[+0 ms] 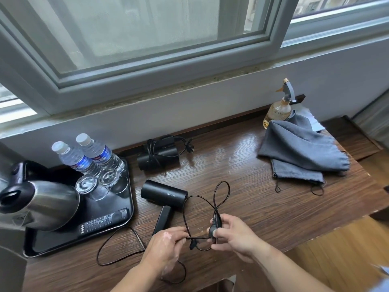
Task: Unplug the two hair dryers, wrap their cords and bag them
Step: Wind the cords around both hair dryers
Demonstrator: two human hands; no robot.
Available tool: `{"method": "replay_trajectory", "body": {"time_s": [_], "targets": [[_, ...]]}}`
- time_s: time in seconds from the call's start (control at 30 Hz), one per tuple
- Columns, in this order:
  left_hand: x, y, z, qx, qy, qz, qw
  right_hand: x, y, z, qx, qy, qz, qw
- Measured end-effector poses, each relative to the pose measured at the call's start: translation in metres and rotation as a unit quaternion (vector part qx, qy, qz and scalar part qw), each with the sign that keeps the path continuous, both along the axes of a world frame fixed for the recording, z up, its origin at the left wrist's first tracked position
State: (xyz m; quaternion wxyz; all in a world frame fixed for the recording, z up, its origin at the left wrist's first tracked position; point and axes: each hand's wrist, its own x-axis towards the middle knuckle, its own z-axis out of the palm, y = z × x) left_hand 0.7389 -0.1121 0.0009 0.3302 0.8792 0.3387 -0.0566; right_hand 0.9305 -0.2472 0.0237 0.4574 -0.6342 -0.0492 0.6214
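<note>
Over desk (242,165), both hands pinch dryer cord (219,199), fingers curled.

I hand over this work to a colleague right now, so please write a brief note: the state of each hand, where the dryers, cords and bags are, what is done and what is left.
Hands: left hand pinches the near dryer's cord; right hand grips gathered loops of it.
The near hair dryer lies on the table, its cord mostly loose.
The far hair dryer lies by the wall, cord wrapped round it.
Two grey bags lie at the right.
Done: both seem unplugged, one wrapped. Left: finish this cord, bag both.
</note>
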Motion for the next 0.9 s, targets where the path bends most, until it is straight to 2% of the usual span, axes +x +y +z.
{"method": "replay_trajectory", "body": {"time_s": [0.2, 0.33, 0.57, 0.67, 0.9], "targets": [[0.0, 0.011, 0.003, -0.016, -0.021, 0.003, 1.0, 0.006, -0.004, 0.004, 0.027, 0.084, -0.038, 0.995], [0.003, 0.016, 0.005, -0.015, -0.026, 0.025, 0.999, 0.007, -0.004, 0.004, 0.027, 0.078, -0.041, 0.996], [0.006, 0.021, 0.01, -0.004, -0.019, 0.032, 0.999, 0.007, -0.005, 0.0, 0.029, -0.046, 0.037, 0.998], [0.001, 0.027, 0.008, -0.004, -0.017, 0.039, 0.999, 0.009, -0.008, -0.002, 0.028, -0.106, 0.082, 0.991], [-0.008, 0.039, 0.021, -0.011, 0.001, 0.062, 0.998, 0.029, -0.026, -0.007, 0.026, -0.22, 0.113, 0.968]]}}
